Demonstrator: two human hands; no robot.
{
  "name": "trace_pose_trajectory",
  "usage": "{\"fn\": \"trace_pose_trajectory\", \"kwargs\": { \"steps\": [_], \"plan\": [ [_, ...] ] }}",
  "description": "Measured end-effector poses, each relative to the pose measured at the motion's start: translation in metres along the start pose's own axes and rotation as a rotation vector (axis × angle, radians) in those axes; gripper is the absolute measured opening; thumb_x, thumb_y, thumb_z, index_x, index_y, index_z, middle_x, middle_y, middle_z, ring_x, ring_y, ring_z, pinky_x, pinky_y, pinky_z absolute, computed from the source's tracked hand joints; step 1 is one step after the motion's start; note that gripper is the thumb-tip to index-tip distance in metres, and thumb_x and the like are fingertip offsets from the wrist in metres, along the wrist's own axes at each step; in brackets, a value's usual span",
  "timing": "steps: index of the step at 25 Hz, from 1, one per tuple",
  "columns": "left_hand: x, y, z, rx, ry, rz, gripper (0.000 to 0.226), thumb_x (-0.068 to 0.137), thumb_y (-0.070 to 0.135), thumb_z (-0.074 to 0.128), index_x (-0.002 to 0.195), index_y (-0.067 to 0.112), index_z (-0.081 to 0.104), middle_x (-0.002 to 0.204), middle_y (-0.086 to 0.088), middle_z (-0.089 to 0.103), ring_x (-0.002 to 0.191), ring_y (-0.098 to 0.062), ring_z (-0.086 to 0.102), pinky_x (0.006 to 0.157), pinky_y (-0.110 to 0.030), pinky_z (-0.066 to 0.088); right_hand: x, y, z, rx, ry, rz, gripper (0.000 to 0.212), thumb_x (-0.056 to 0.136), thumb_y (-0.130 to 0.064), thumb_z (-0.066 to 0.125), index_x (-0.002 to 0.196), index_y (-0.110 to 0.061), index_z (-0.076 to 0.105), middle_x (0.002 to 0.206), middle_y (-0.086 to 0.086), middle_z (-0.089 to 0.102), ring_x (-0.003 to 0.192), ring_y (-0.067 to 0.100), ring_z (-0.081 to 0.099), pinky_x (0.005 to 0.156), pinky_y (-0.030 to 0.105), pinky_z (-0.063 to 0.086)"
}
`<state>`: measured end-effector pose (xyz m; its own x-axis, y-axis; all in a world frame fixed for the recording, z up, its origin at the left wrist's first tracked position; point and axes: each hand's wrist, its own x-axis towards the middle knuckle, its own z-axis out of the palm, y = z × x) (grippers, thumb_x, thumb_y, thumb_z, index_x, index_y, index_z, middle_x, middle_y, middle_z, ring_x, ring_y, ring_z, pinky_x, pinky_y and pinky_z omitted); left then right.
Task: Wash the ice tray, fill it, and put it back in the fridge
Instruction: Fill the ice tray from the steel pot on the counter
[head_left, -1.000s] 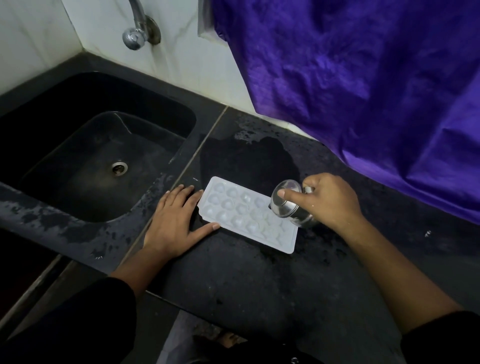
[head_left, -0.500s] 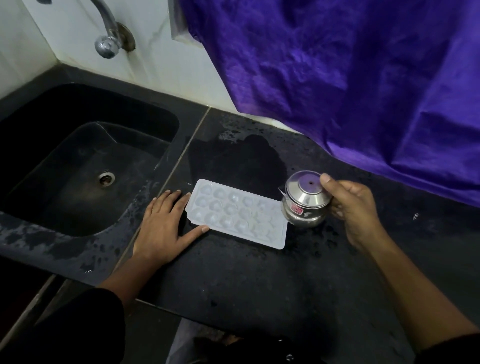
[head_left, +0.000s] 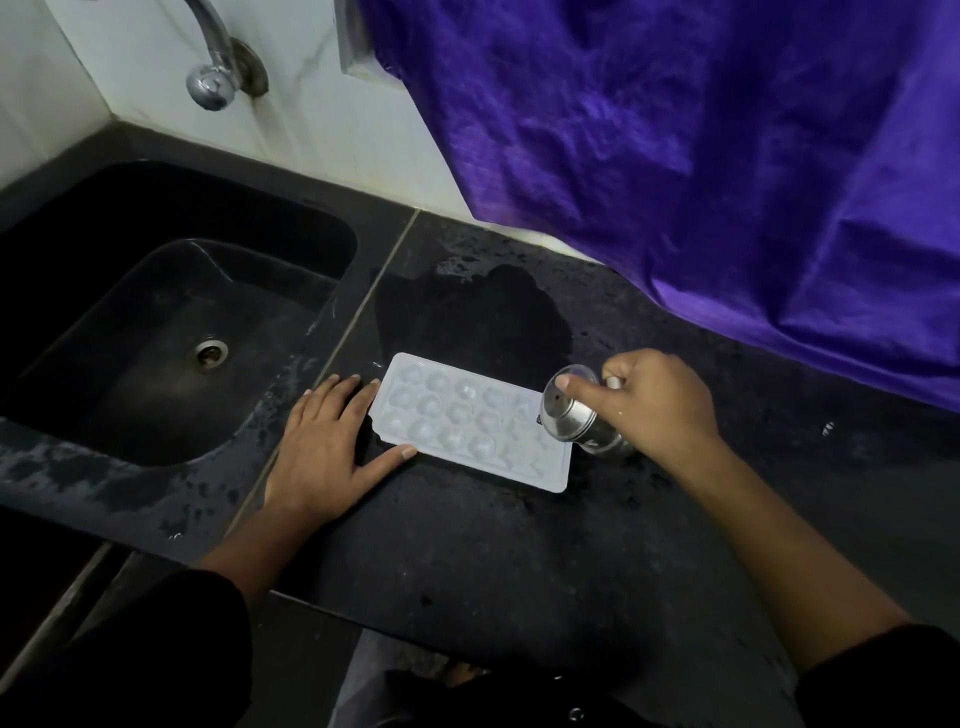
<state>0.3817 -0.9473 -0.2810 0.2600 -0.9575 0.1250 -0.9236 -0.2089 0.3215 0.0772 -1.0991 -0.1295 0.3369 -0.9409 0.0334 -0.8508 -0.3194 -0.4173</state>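
The black sink (head_left: 156, 208) is seen far left, the tap (head_left: 210, 85) above it, a purple cloth (head_left: 701, 156) draped at right. On the wet counter (head_left: 519, 561) the ice tray (head_left: 472, 426) is steadied by the left hand (head_left: 322, 447), laid flat, fingers straight. A steel pot (head_left: 576, 421) is gripped by the right hand (head_left: 660, 405), tipped over the tray's right end.
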Motion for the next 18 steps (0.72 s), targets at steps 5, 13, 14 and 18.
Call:
{"fn": "trace_pose_trajectory", "kwargs": {
  "steps": [5, 13, 14, 18],
  "plan": [
    [-0.001, 0.000, 0.000, -0.003, 0.002, 0.001, 0.099, 0.088, 0.090, 0.037, 0.160, 0.022, 0.041, 0.163, -0.008, 0.044, 0.156, -0.029, 0.031, 0.129, -0.053, 0.021, 0.002, -0.008, 0.003, -0.107, 0.015, -0.015, 0.066, 0.084, -0.067, 0.067, 0.053, -0.015, 0.043, 0.046, -0.005, 0.045, 0.047, 0.017, 0.047, 0.051, 0.030, 0.033],
    [0.001, 0.000, 0.001, -0.006, 0.009, 0.011, 0.096, 0.089, 0.088, 0.040, 0.159, 0.023, 0.042, 0.162, -0.009, 0.045, 0.155, -0.029, 0.033, 0.129, -0.053, 0.021, -0.012, 0.044, -0.006, 0.795, 0.054, 0.248, 0.053, 0.081, -0.044, 0.083, 0.067, -0.003, 0.052, 0.057, 0.008, 0.034, 0.054, 0.019, 0.032, 0.052, 0.029, 0.029],
    [0.001, 0.001, 0.000, -0.007, 0.010, 0.014, 0.096, 0.089, 0.088, 0.040, 0.159, 0.023, 0.043, 0.161, -0.009, 0.046, 0.155, -0.029, 0.033, 0.129, -0.053, 0.022, -0.017, 0.047, -0.008, 0.885, 0.064, 0.261, 0.052, 0.080, -0.044, 0.081, 0.073, 0.001, 0.056, 0.053, 0.006, 0.036, 0.049, 0.014, 0.033, 0.048, 0.024, 0.030],
    [0.001, 0.001, -0.001, -0.006, 0.005, 0.013, 0.095, 0.089, 0.089, 0.039, 0.159, 0.024, 0.042, 0.162, -0.008, 0.045, 0.156, -0.028, 0.032, 0.129, -0.053, 0.022, -0.024, 0.056, -0.016, 0.984, 0.112, 0.248, 0.071, 0.079, -0.045, 0.077, 0.075, 0.020, 0.049, 0.050, 0.000, 0.038, 0.044, 0.008, 0.030, 0.043, 0.016, 0.027]
  ]
}}
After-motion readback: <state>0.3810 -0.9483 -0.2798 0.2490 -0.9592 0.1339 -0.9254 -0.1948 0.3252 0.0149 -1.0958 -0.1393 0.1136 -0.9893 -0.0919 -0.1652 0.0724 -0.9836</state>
